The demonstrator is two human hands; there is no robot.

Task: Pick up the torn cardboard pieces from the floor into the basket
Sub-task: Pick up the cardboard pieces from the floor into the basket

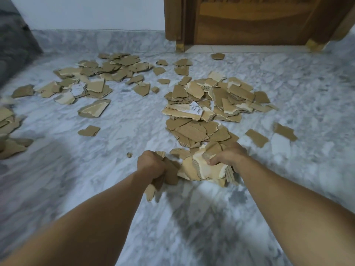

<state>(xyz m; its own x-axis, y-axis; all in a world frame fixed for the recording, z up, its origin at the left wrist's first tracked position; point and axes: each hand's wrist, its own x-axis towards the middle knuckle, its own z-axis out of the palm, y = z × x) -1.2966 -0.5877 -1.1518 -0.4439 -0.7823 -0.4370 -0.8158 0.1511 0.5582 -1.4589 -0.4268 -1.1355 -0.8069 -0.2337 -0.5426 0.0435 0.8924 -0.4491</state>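
Nearest, the left hand (150,164) has its fingers curled tight round a few brown scraps (167,175), and just beside it the right hand (228,156) grips a pale torn bundle (203,167), both low over the marble floor (115,127). Beyond the hands the big heap of cardboard pieces (209,104) spreads toward the wooden door (249,22), a second scatter (99,73) lying left of that door
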